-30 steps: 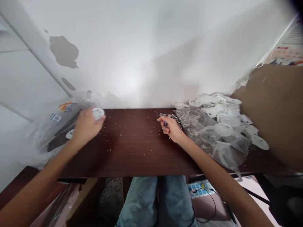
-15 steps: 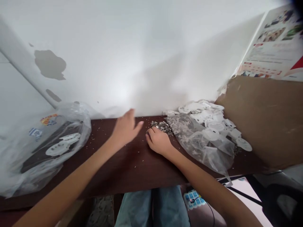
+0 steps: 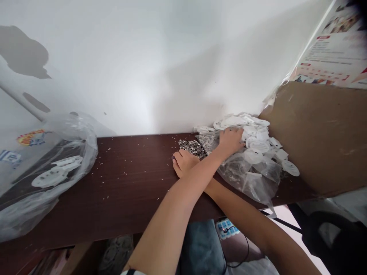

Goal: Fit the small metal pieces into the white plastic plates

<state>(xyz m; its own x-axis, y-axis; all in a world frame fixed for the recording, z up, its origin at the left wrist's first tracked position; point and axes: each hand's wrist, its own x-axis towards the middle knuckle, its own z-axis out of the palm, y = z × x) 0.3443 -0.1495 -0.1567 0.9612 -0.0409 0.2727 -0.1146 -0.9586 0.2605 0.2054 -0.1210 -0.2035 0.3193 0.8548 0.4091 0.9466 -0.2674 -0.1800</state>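
Left hand (image 3: 231,140) by bag (image 3: 255,186), white pieces (image 3: 258,146)

Tabletop (image 3: 134,168) before me, wall (image 3: 120,68) behind it. To the left, an open plastic bag (image 3: 91,151) with loose plates (image 3: 51,177) inside. Slivers (image 3: 125,173) scattered mid-tabletop. Right of centre, a heap of metal parts (image 3: 192,146), my right hand (image 3: 183,162) just before it. Farther right, a second bag (image 3: 243,179); behind it and to its right, a plate pile (image 3: 259,143), my left hand (image 3: 231,141) at its left side. My left forearm (image 3: 183,198) crosses over the right. Cardboard (image 3: 323,133) right of the pile. Power strip (image 3: 227,228) below the tabletop.
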